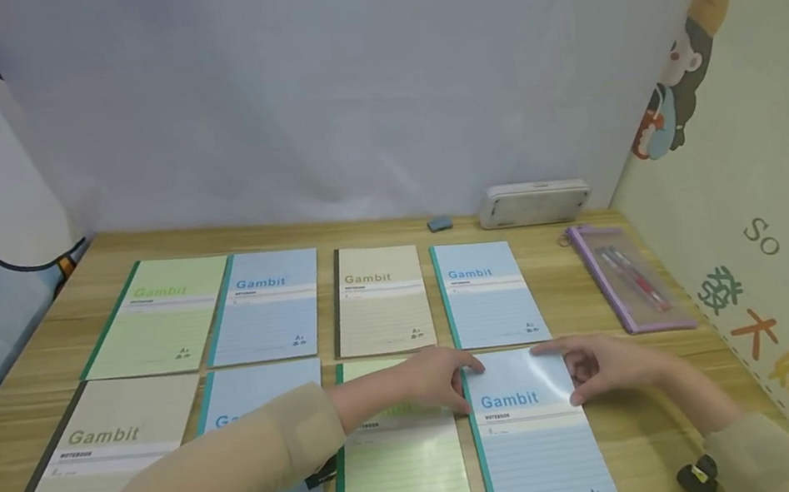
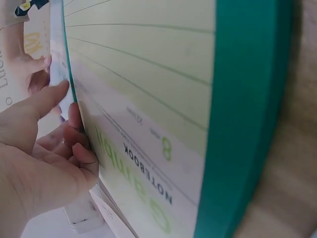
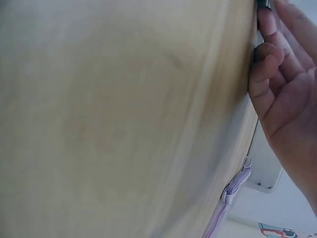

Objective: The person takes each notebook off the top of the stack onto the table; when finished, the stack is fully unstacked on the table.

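The blue notebook lies flat on the wooden table, last at the right end of the near row, and both hands are on its upper part. The left hand has its fingertips at the top left corner, beside the green spine. The right hand touches the top right edge, fingers bent against the cover. It seems that neither hand clamps the book; the fingers only press and steer it, though the wrist views are too close to be sure.

I judge the step in hand to be the squaring of this notebook into the row. The next move calls for a small, even push from both hands, so the spine comes parallel to its neighbour without sliding over it.

Just left of the left hand lies the green notebook, its edge touching that hand's fingers. Beyond the fingertips lies another blue notebook of the far row. Farther right of the right hand are a purple pencil pouch and a white case.
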The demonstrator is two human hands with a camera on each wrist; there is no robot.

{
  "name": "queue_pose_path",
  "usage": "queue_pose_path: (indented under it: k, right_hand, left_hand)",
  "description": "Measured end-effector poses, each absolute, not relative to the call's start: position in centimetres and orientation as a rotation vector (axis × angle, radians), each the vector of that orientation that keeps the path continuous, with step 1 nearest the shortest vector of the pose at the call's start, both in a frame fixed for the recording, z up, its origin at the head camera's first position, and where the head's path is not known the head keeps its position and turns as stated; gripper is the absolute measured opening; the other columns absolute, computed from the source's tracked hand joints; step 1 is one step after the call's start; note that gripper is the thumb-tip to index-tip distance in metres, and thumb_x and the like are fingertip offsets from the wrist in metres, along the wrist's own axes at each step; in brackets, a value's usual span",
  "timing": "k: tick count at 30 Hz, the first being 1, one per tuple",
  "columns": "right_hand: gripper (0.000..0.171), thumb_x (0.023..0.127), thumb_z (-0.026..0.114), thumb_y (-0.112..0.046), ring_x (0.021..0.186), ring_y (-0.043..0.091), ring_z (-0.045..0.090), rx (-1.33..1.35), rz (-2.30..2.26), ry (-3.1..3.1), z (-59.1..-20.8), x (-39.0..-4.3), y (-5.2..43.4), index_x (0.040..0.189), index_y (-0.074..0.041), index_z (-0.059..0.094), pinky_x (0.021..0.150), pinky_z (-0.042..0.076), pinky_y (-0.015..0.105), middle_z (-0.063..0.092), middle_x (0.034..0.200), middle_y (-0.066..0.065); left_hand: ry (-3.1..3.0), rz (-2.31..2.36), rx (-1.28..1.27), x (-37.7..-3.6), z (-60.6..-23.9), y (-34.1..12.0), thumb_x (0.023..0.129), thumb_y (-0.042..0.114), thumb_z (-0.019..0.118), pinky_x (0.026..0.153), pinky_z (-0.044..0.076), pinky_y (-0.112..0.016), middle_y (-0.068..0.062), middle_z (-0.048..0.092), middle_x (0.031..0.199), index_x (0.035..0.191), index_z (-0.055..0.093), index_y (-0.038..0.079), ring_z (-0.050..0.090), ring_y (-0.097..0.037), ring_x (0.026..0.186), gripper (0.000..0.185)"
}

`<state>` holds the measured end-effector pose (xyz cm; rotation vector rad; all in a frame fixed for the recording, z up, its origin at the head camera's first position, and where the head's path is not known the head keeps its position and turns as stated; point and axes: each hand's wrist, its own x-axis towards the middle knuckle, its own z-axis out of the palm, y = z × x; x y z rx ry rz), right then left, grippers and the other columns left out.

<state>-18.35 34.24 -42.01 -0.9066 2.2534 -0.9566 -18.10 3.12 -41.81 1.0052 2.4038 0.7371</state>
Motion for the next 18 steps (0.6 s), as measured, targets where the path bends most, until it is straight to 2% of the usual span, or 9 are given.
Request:
queue_pose_path:
  k: [7,18]
  right_hand:
    - [0.072,0.07,0.073,-0.032,0.049,-0.001,0.042,-0.87,-0.797,2.352,-41.6,-18.4,33.6,0.133,-0.016,0.041,0.047,0.042,0.02,0.049,0.056,-0.004]
    - [0.069,0.072,0.073,-0.025,0.058,0.003,0.047,-0.899,-0.831,2.376,-39.9,-19.1,33.2,0.133,-0.016,0.041,0.052,0.044,0.022,0.054,0.067,-0.004]
  left_hand:
    - [2.417,0.709,0.967,-18.0,-41.7,3.2,0.075,0.021,0.071,0.047,0.037,-0.016,0.007,0.054,0.06,0.125,0.051,0.017,0.047,-0.004,0.05,0.053]
    - [2.309,0.772,0.951,-18.7,-40.9,2.3,0.073,0.023,0.074,0.052,0.038,-0.019,0.005,0.057,0.065,0.126,0.05,0.019,0.048,-0.007,0.057,0.059]
